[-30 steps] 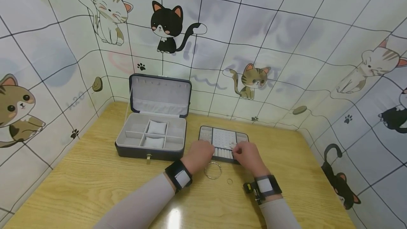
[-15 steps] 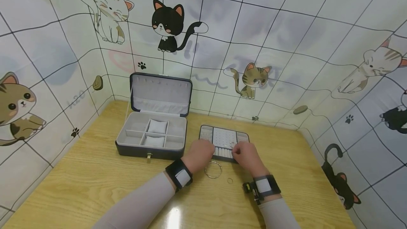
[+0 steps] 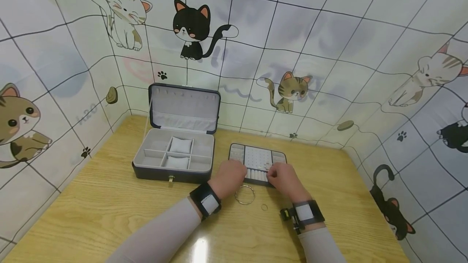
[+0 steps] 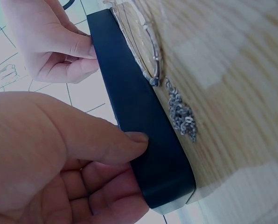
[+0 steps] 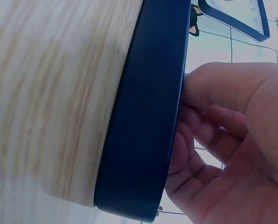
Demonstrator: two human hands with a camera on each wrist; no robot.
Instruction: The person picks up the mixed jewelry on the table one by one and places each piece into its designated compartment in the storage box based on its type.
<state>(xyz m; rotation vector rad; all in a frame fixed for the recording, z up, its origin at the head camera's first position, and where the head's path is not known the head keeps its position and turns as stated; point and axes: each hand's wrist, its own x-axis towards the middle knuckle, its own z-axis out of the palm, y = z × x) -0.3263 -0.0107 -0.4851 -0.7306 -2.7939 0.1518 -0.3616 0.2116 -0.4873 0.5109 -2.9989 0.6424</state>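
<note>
In the head view a shallow dark-edged jewelry tray (image 3: 257,158) lies on the table, with padded ring rolls along its front. My left hand (image 3: 229,177) grips the tray's front left corner; its thumb (image 4: 125,147) presses the dark outer side and the fingers curl behind. My right hand (image 3: 287,180) is at the front right, thumb and fingertips together over the ring rolls; whatever is between them is hidden. A small shiny piece sits on the tray beside these fingertips. A metal bangle (image 3: 244,204) and a small ring (image 3: 264,210) lie in front of the tray.
Left of the tray stands an open jewelry box (image 3: 153,173) with compartments and two small cushions (image 3: 180,146); its lid (image 3: 184,111) leans back near the wall. A silver chain (image 4: 182,114) lies bunched beside the tray's front side. Cat-patterned sheeting (image 3: 248,64) encloses the wooden table (image 3: 91,206).
</note>
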